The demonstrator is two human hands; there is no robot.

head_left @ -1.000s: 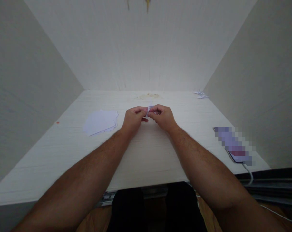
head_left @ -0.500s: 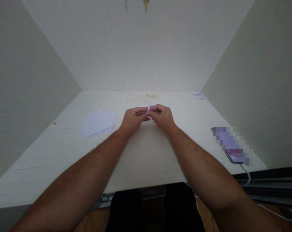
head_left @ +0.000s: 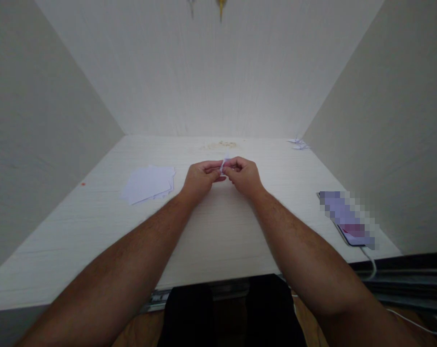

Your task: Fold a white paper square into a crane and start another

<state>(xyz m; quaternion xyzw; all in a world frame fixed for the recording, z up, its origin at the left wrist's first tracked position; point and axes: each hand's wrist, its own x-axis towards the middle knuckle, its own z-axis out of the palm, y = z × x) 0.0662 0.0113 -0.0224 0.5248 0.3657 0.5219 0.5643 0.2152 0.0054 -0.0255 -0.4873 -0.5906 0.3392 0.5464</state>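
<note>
A small folded piece of white paper [head_left: 223, 165] is pinched between my two hands, just above the middle of the table. My left hand [head_left: 201, 178] grips it from the left, thumb and fingers closed. From the other side my right hand [head_left: 244, 174] holds the same paper between thumb and bent fingers. Much of the paper is hidden by the fingers, so its exact shape cannot be made out. Left of my hands lies a loose stack of white paper sheets [head_left: 149, 183].
Several small folded white papers [head_left: 298, 144] lie in the far right corner of the white table [head_left: 225, 241]. A phone [head_left: 343, 219], partly blurred out, rests at the right with a white cable [head_left: 373, 265] attached. Brownish crumbs or stains [head_left: 224, 144] mark the back. Pale walls enclose three sides.
Both hands stay almost in place, still on the folded paper. The paper's visible part has tilted slightly between the fingers. The whole view has shifted a little.
</note>
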